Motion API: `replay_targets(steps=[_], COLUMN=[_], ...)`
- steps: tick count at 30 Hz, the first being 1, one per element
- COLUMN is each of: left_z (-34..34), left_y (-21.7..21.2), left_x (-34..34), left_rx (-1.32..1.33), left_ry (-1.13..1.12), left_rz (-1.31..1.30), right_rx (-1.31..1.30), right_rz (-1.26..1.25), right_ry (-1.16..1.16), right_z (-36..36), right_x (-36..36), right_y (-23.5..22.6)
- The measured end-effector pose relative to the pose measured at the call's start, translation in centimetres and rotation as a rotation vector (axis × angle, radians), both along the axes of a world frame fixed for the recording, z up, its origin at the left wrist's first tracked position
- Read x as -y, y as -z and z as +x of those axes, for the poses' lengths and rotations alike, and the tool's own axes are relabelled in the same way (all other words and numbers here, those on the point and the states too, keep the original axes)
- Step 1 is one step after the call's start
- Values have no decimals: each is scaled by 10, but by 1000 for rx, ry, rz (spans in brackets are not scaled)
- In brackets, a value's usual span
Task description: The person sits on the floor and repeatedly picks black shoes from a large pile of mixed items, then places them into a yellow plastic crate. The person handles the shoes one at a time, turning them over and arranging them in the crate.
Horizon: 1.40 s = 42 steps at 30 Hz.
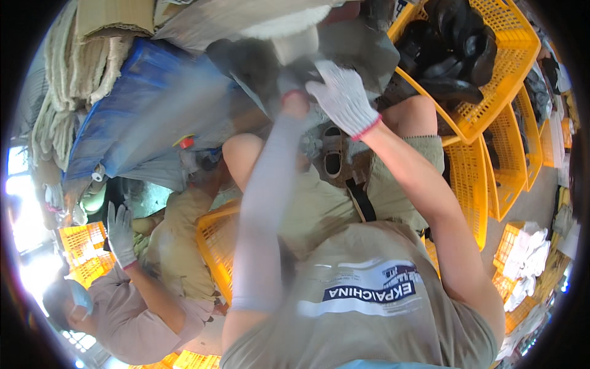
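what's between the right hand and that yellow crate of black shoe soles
Nothing visible. The gloved right hand is raised beside the yellow crate, with open space between it and the black soles inside.

Grey sheet material (344,43): dull, crumpled, blurred; held raised above the knees; gloved right hand (343,98) on its lower edge; left hand (292,83) beside it.

The grey floor (533,198) shows at three o'clock. On it stand yellow crates (491,166) in a row, from one o'clock down to three. The top crate (491,92) holds dark soles (458,37). White cloths (522,252) lie piled at four o'clock. More yellow crates (83,249) sit at eight o'clock.
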<state>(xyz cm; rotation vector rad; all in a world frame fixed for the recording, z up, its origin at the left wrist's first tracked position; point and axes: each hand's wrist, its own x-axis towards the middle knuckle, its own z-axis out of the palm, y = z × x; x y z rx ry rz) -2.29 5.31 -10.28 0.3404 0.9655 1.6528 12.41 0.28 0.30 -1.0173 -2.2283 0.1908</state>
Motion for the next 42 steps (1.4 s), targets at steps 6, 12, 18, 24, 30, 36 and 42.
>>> replay_targets(steps=[6, 12, 18, 24, 30, 36, 42], left_z=[16, 0, 30, 124, 306, 211, 206], left_y=[15, -32, -75, -101, -123, -100, -125], left_x=[8, 22, 42, 67, 94, 60, 16], left_rx=[-21, -38, 68, -573, 171, -73, 296], left_ry=[-8, 17, -19, -38, 434, 469, 600], left_rz=[87, 17, -54, -19, -269, 41, -193], right_rx=[-77, -63, -142, -542, 178, -25, 377], right_rz=[-212, -465, -837, -1072, -187, -526, 69], right_ry=[47, -170, -246, -345, -46, 383, 186], right_z=[-17, -8, 40, 167, 263, 276, 297], right_x=[-20, -26, -2, 14, -160, -148, 33], right_y=[9, -27, -44, -120, -73, 75, -49])
